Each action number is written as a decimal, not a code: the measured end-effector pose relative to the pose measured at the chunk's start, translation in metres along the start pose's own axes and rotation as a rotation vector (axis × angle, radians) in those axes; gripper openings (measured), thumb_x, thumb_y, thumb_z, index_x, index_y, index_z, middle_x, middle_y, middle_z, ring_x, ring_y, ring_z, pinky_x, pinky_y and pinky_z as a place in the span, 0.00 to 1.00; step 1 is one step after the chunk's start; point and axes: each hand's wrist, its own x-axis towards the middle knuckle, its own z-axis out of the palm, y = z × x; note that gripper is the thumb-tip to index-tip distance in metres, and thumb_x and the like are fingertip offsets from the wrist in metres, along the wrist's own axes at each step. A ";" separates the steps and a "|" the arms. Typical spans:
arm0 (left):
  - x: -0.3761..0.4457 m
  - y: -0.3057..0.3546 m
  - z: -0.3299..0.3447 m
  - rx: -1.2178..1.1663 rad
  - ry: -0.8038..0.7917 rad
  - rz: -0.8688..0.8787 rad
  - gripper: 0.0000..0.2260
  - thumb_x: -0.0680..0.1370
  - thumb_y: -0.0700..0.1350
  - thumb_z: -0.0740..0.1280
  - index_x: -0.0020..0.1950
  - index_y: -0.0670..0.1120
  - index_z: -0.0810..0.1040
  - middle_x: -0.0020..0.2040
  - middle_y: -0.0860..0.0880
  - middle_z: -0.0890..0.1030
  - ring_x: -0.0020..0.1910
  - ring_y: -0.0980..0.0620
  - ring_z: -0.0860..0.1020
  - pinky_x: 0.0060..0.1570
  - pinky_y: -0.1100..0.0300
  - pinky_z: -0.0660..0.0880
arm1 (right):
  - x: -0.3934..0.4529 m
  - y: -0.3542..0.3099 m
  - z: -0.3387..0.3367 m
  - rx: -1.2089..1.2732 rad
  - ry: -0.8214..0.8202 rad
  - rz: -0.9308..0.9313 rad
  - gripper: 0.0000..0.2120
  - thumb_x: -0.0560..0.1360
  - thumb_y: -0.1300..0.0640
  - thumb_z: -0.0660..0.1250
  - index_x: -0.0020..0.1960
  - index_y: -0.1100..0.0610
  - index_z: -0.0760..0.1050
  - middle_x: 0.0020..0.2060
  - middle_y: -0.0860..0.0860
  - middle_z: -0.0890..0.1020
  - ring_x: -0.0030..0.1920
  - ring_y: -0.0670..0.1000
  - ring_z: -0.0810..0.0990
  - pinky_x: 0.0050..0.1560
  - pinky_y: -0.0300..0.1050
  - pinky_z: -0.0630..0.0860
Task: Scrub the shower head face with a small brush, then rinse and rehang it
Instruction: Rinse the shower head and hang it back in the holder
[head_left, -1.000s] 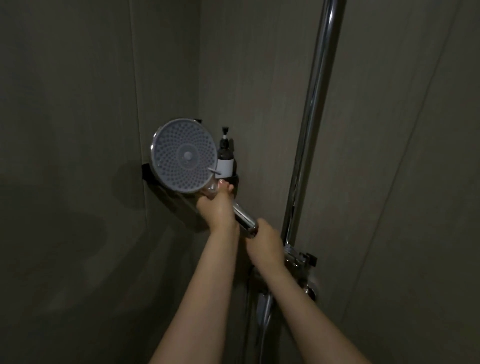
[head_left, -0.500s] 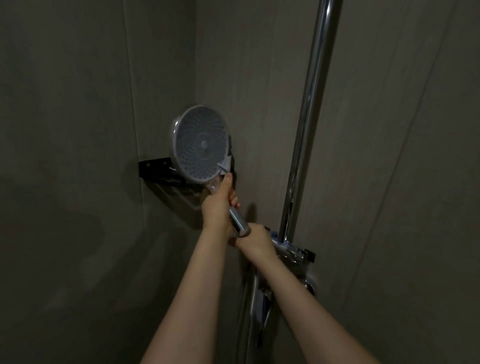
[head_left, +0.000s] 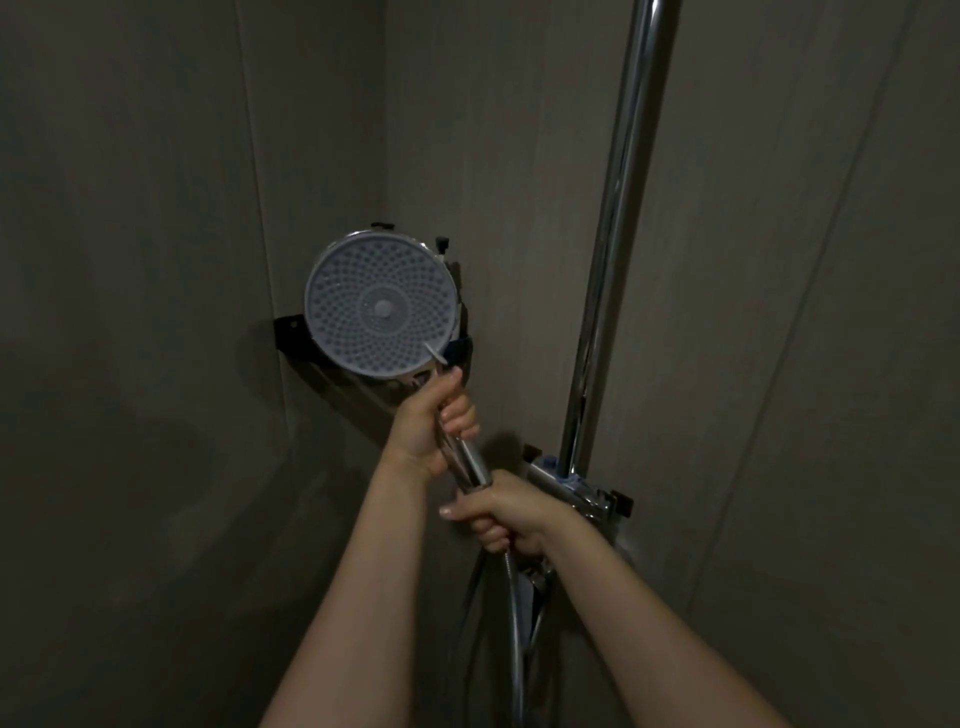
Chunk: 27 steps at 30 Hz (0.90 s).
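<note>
at ten o'clock of the frame's centre, the round grey-faced chrome shower head (head_left: 382, 310) is held up. left hand (head_left: 431, 423) wraps its slick metal handle; right hand (head_left: 501, 514) grips the handle's base where the hose joins. likely top-heavy and rigid; hold near the neck.

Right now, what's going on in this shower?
A person holds a handheld shower head up in a dim shower corner, its nozzle face turned toward the camera. The left hand grips the handle just under the head. The right hand grips the handle's lower end, where the hose hangs down. The head is off its mount, beside the chrome riser rail. No water is running, and no brush is in sight.
</note>
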 end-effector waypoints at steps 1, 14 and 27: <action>0.001 -0.002 0.000 0.005 0.074 0.026 0.21 0.79 0.42 0.56 0.25 0.49 0.66 0.17 0.55 0.63 0.15 0.60 0.61 0.18 0.69 0.61 | 0.003 0.002 0.000 -0.022 0.076 -0.041 0.10 0.72 0.60 0.70 0.37 0.51 0.70 0.21 0.44 0.71 0.21 0.42 0.68 0.22 0.34 0.66; 0.001 -0.036 0.010 0.043 0.763 0.192 0.05 0.75 0.41 0.66 0.39 0.46 0.72 0.27 0.50 0.69 0.17 0.59 0.65 0.19 0.68 0.64 | 0.009 0.025 0.026 -0.628 0.899 -0.071 0.11 0.76 0.59 0.61 0.51 0.62 0.80 0.44 0.58 0.84 0.48 0.57 0.83 0.40 0.42 0.74; -0.002 -0.068 -0.023 0.174 0.673 0.058 0.15 0.76 0.39 0.64 0.31 0.46 0.66 0.16 0.54 0.64 0.14 0.58 0.62 0.19 0.69 0.61 | 0.017 0.065 0.031 -0.373 0.744 0.060 0.10 0.72 0.60 0.66 0.51 0.63 0.80 0.46 0.60 0.83 0.49 0.57 0.82 0.40 0.39 0.69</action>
